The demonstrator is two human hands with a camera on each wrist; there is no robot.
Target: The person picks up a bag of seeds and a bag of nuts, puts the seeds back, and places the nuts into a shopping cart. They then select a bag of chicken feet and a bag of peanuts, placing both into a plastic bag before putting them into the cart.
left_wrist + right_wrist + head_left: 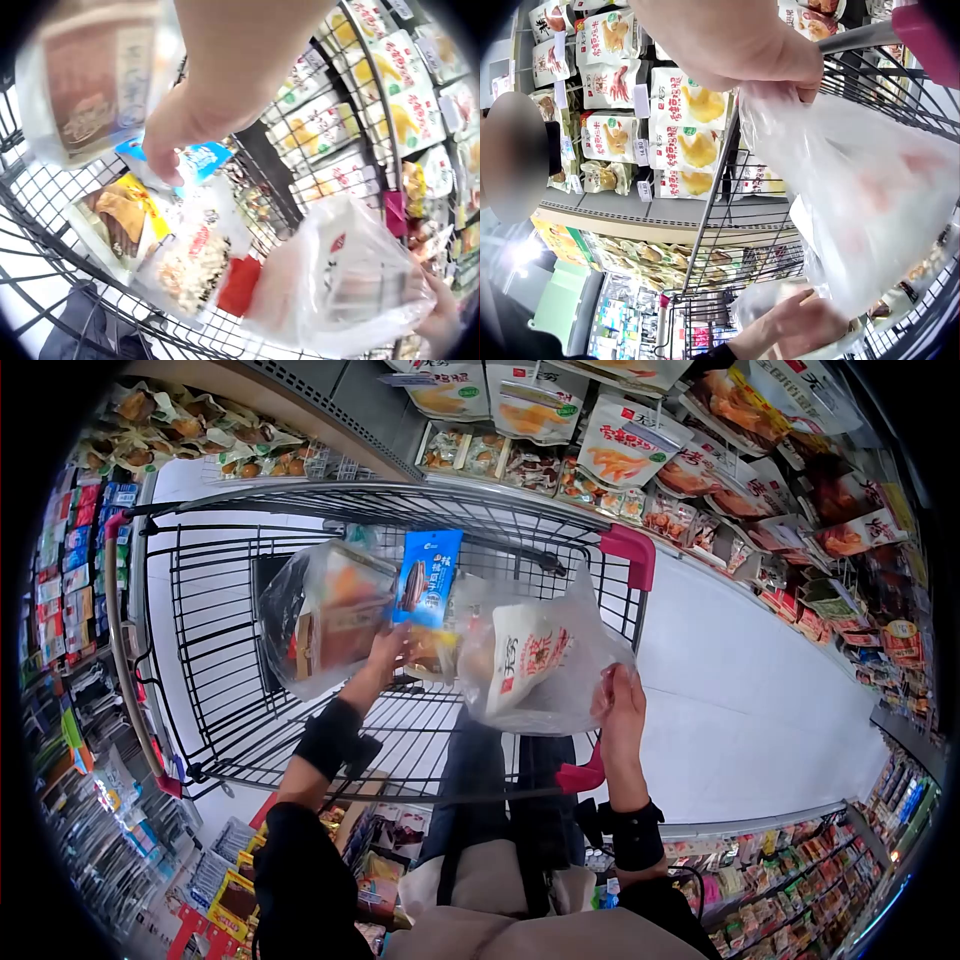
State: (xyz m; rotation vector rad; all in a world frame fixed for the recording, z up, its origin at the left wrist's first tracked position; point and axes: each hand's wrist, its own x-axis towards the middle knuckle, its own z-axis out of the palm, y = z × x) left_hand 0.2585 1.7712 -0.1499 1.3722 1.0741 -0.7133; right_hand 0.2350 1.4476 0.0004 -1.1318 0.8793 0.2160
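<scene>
The right fingers (612, 682) pinch the edge of a clear bag (583, 650) with a white packet (530, 650) in it. The left fingers (402, 643) are at the blue packet (428, 575); I cannot tell if they grip it. The cart (628, 557) is under all the fingers. Past them, food packets (625, 445) hang.

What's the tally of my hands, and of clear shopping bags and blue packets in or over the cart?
Hands: 2 (left hand, right hand)
Clear shopping bags: 2 (left bag, right bag)
Blue packet: 1
Total: 5
</scene>
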